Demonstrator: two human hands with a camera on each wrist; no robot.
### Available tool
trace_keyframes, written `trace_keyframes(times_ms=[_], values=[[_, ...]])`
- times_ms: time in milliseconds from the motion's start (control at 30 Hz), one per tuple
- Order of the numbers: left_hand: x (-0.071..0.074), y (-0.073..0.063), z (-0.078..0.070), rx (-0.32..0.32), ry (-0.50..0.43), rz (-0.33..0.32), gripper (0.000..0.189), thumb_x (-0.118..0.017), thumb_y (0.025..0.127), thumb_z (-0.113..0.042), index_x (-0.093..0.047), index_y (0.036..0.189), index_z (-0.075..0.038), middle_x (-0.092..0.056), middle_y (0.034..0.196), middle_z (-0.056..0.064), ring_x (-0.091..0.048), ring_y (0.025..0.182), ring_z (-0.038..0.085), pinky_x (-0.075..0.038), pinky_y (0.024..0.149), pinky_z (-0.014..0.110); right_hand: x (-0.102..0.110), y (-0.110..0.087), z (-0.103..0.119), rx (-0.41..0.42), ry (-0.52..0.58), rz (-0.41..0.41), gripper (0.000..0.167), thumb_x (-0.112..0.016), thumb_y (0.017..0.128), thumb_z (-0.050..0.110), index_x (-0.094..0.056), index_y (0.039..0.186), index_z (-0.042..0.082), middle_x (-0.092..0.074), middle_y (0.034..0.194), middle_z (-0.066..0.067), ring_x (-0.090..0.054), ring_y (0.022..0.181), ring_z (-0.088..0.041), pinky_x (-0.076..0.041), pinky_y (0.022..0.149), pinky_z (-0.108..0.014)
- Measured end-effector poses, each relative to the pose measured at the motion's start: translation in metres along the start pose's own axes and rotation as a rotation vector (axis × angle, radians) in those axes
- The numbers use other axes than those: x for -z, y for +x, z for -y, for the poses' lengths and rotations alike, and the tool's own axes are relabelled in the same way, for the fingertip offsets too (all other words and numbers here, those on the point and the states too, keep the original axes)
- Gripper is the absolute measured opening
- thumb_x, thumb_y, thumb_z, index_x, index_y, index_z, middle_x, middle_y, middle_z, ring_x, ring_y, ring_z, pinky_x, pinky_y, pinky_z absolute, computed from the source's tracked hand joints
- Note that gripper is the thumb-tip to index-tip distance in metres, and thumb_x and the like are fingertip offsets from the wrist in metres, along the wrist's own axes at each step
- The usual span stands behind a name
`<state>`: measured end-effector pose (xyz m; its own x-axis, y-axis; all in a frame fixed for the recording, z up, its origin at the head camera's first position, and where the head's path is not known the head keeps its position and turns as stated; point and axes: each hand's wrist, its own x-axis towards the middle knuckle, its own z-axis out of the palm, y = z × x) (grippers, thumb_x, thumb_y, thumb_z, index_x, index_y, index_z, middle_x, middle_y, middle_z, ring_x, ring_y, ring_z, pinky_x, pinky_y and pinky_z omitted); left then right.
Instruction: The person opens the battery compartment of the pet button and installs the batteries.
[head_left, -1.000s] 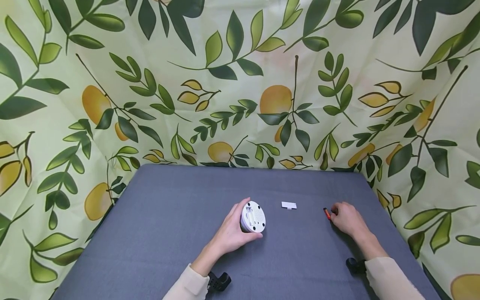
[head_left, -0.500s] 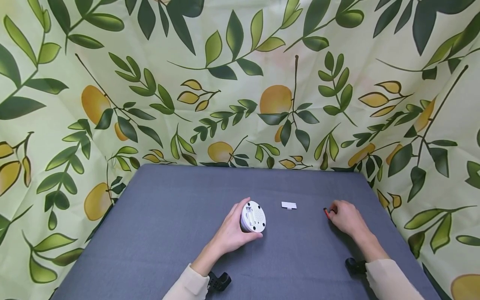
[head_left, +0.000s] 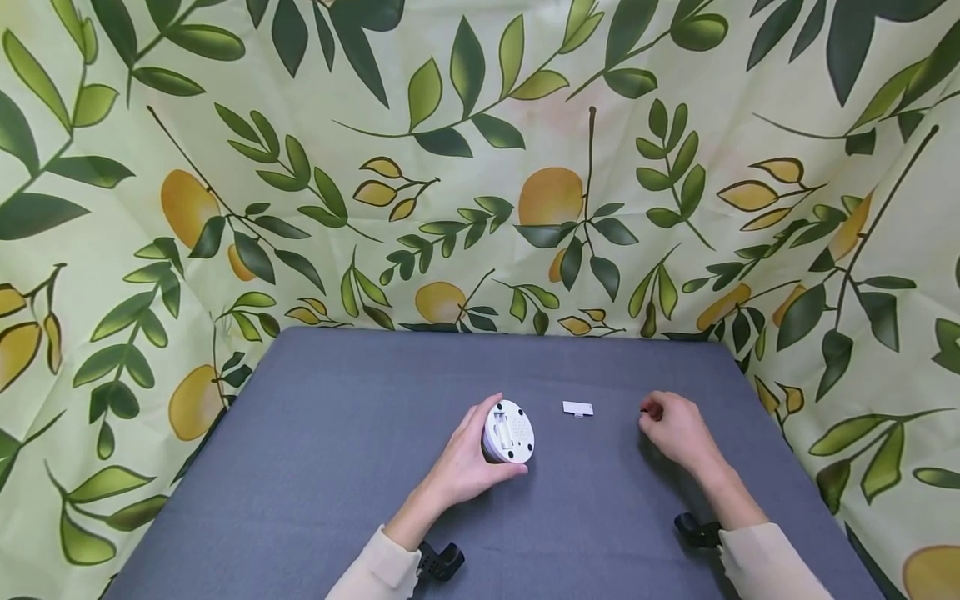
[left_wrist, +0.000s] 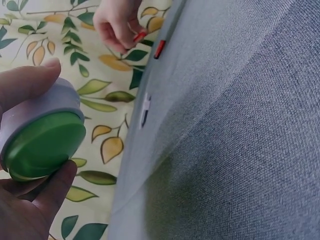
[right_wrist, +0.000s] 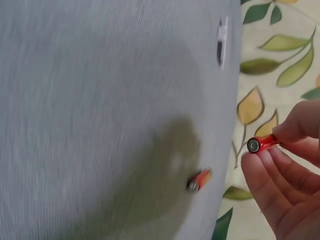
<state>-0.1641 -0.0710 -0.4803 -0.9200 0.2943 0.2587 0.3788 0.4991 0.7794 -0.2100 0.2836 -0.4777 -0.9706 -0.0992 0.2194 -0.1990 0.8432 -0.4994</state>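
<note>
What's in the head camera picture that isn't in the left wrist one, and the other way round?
Only the head view shows the slotted underside of the round white plastic gadget, plus two cream fabric sleeves.

Only the left wrist view shows the gadget's shiny green round face and a red cylindrical battery lying on the grey cloth-covered table.

Both show the left hand holding the gadget, the right hand, a small white plastic cover and the leafy printed fabric backdrop.
</note>
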Motion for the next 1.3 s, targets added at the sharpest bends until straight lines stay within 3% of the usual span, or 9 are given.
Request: trace_keyframes(times_ms=[200,733,1033,1300], values=[[-0.001,0.0,-0.001,-0.001,0.0,0.002,0.102,-0.092,0.071,-0.036,-0.036,0.156,-0.021,-0.053,0.137,0.004,-0.055,0.119,0.018,-0.046,0.102,0.044,-0.006,-0.002,0.018,0.021,0.075,-0.061,0.012,-0.066,0.086,0.001,-0.072,0.096,0.0,-0.064,0.083,-0.006,-0.056,0.074,-0.019,-0.046,0.065,-0.035],[0.0,-0.003,-0.001,0.004,-0.004,0.012,0.102,-0.092,0.071,-0.035,-0.037,0.156,-0.022,-0.054,0.136,0.003,-0.055,0.118,0.018,-0.046,0.101,0.044,-0.011,-0.007,0.061,0.032,0.25,-0.119,0.013,-0.067,0.087,-0.002,-0.073,0.097,0.002,-0.067,0.085,-0.004,-0.061,0.076,-0.017,-0.051,0.068,-0.027],[-0.004,-0.002,-0.002,-0.003,-0.004,0.024,0.102,-0.092,0.072,-0.035,-0.036,0.156,-0.022,-0.054,0.136,0.003,-0.055,0.118,0.017,-0.046,0.101,0.043,-0.02,-0.013,0.078,0.045,0.407,-0.174,0.012,-0.072,0.086,-0.002,-0.073,0.096,0.004,-0.069,0.079,-0.003,-0.061,0.068,-0.011,-0.049,0.059,-0.022],[-0.005,-0.002,-0.003,-0.001,-0.004,0.032,0.101,-0.092,0.072,-0.035,-0.037,0.156,-0.022,-0.053,0.137,0.002,-0.054,0.118,0.017,-0.045,0.102,0.043,-0.028,-0.017,0.087,-0.032,0.601,-0.099,0.011,-0.074,0.089,0.002,-0.073,0.1,0.002,-0.071,0.084,-0.008,-0.065,0.072,-0.012,-0.052,0.066,-0.021]])
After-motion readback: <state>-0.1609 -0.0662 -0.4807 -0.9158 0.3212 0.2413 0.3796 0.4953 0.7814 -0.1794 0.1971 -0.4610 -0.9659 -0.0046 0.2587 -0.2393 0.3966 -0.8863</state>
